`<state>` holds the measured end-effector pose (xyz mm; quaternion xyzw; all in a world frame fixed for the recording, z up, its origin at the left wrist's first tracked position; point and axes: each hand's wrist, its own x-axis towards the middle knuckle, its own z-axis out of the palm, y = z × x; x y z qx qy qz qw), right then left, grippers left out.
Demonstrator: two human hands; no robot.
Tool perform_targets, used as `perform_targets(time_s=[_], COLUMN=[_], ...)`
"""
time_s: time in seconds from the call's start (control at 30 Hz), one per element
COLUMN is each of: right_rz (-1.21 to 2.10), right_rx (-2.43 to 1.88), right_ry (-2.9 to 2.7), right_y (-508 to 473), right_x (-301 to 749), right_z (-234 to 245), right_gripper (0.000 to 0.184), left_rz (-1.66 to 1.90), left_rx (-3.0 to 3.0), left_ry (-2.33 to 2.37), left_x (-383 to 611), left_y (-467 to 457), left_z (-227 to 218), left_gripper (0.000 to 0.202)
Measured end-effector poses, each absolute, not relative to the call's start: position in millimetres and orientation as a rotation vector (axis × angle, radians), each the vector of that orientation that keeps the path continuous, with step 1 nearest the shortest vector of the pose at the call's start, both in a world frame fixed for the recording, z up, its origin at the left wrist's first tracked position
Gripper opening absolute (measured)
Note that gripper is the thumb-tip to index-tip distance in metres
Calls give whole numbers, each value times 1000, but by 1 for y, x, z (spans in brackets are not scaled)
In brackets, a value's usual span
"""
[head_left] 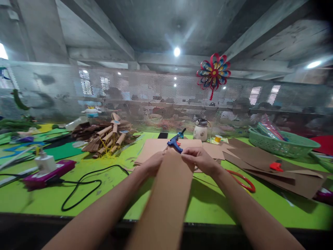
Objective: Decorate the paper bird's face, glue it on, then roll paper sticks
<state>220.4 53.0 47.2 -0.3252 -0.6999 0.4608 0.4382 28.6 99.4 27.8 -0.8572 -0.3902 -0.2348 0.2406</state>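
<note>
– Where is the strip (pixel 168 205)?
– In the middle, running from past the near edge of the table (pixel 31 205) to both hands at its far end.
– And the left hand (pixel 155 162)?
– Gripping the strip's left edge, fingers partly hidden behind it.
– The right hand (pixel 199 158)?
– Closed, thumb and forefinger pinching the strip's far right corner.
– What's just beyond?
– A blue glue gun (pixel 174 143), in front of the pale paper (pixel 149 149). Whether it touches the strip, I can't tell.
– Further out?
– A purple power bar (pixel 53 174) left, a green basket (pixel 283 147) far right.
</note>
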Motion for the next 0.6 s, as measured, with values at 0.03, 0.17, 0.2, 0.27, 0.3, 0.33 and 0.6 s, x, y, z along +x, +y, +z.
perform_targets(time_s=[0.03, 0.17, 0.2, 0.27, 0.3, 0.33, 0.6], right_rz=[1171, 1086, 1026, 920, 877, 846, 1130], right_rx=[-851, -1007, -1041, -1095, -1115, -1130, -1039], right_ry=[-1786, -1936, -1964, -2007, -2021, -2026, -1909], right_y=[54, 60, 61, 62, 62, 62, 64], right_x=[223, 230, 230, 227, 225, 224, 231], right_z=[47, 45, 45, 43, 43, 42, 40], right_gripper=[26, 25, 25, 23, 23, 22, 28], left_rz=[-731, -1392, -1352, -1157, -1078, -1032, -1073], left_rx=[-2492, -3623, -3732, -3770, -3757, -3731, -3382], left_ry=[-1051, -1150, -1220, -1286, -1289, -1282, -1229], left_x=[24, 15, 16, 18, 20, 21, 22], left_y=[100, 97, 95, 90, 89, 88, 90], left_z=[31, 39, 40, 40, 39, 38, 36], left_gripper=[51, 56, 55, 45, 41, 38, 30])
